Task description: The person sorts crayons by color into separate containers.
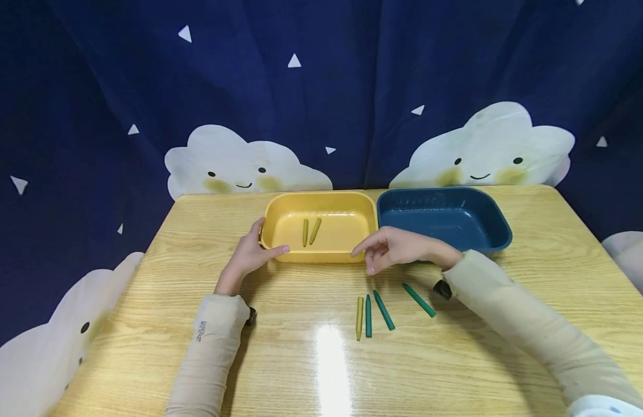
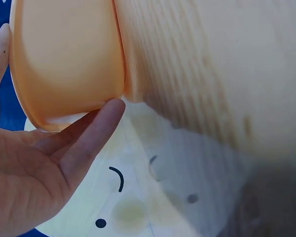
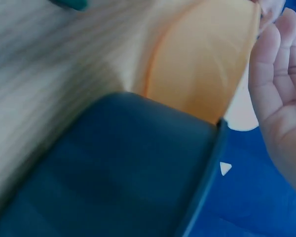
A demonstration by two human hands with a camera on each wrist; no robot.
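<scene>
My left hand holds the left end of a yellow plastic bin, thumb at the front rim and fingers around the end wall. In the left wrist view its fingers lie against the bin's end. Two yellow crayons lie inside the bin. My right hand hovers by the bin's front right corner, index finger extended and the others loosely bent, with nothing in it. In front of it, a yellow crayon and three green crayons lie on the table.
A dark blue bin stands right beside the yellow one, partly behind my right hand and wrist. Both stand near the back edge of the wooden table. A navy curtain with smiling clouds hangs behind.
</scene>
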